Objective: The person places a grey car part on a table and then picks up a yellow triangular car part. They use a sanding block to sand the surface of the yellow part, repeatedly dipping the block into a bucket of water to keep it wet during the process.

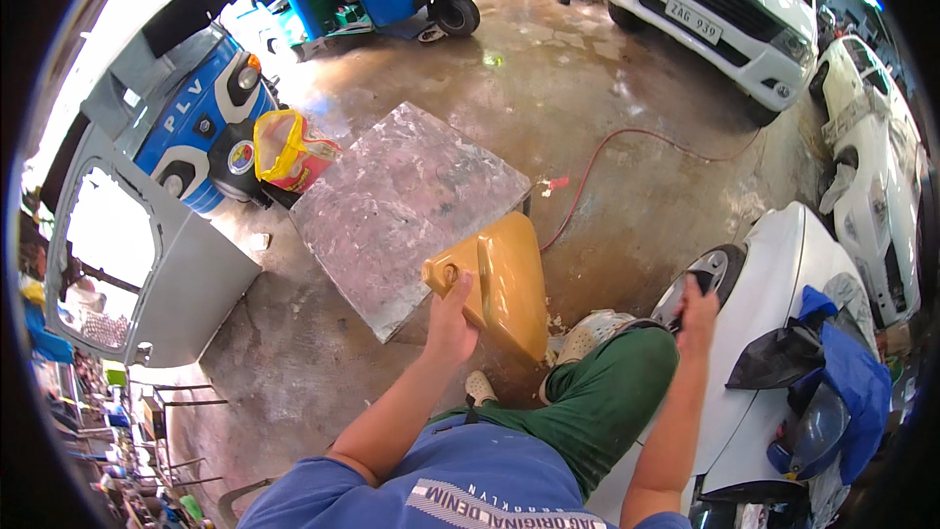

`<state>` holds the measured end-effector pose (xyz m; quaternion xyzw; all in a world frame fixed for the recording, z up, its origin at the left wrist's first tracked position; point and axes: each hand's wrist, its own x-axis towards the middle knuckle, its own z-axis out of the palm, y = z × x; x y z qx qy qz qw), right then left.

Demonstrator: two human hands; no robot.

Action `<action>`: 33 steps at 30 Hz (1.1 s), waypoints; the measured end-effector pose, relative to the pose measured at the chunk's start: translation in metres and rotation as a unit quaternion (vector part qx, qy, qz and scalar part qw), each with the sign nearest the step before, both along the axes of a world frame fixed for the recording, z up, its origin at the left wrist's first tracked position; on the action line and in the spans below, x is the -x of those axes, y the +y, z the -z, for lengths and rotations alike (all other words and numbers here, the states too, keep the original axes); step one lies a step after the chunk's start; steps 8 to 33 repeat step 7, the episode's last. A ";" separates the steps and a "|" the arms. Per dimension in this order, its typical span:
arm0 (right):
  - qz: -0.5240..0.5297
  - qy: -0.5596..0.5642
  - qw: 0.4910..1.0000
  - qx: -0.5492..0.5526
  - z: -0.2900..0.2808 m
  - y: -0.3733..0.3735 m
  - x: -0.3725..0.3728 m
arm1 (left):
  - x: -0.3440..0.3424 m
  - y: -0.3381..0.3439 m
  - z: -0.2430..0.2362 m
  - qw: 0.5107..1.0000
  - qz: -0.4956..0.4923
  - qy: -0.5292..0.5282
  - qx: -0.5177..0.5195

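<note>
A glossy mustard-yellow moulded panel [515, 279] leans at the near right edge of a paint-smeared square tabletop [406, 201]. My left hand [453, 321] is closed on the panel's left end, its thumb beside a round recess. Out to the right, my right hand [696, 321] is closed on a small black object [703, 280], too small to name. That hand is apart from the panel, in front of the wheel [723, 264] of a white car in this view. My fingers partly hide the black object.
A red hose [595, 159] curves over the wet concrete floor. A yellow and red bag [284, 152] stands beyond the table's left corner. A grey door shell [186, 274] is at left, a white car [764, 333] close at right. Blue vehicles [392, 0] and a white pickup [710, 15] stand farther off.
</note>
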<state>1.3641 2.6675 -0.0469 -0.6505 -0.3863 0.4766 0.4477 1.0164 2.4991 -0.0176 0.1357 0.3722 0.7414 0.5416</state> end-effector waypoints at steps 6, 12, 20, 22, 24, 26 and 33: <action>-0.343 0.038 0.933 -0.100 -0.068 -0.106 0.197 | -0.008 -0.002 -0.010 0.993 -0.075 0.058 -0.066; -0.352 0.042 0.925 -0.135 -0.070 -0.116 0.217 | -0.007 -0.007 -0.009 0.993 -0.078 0.056 -0.064; -0.352 0.042 0.925 -0.135 -0.070 -0.116 0.217 | -0.007 -0.007 -0.009 0.993 -0.078 0.056 -0.064; -0.352 0.042 0.925 -0.135 -0.070 -0.116 0.217 | -0.007 -0.007 -0.009 0.993 -0.078 0.056 -0.064; -0.352 0.042 0.925 -0.135 -0.070 -0.116 0.217 | -0.007 -0.007 -0.009 0.993 -0.078 0.056 -0.064; -0.352 0.042 0.925 -0.135 -0.070 -0.116 0.217 | -0.007 -0.007 -0.009 0.993 -0.078 0.056 -0.064; -0.352 0.042 0.925 -0.135 -0.070 -0.116 0.217 | -0.007 -0.007 -0.009 0.993 -0.078 0.056 -0.064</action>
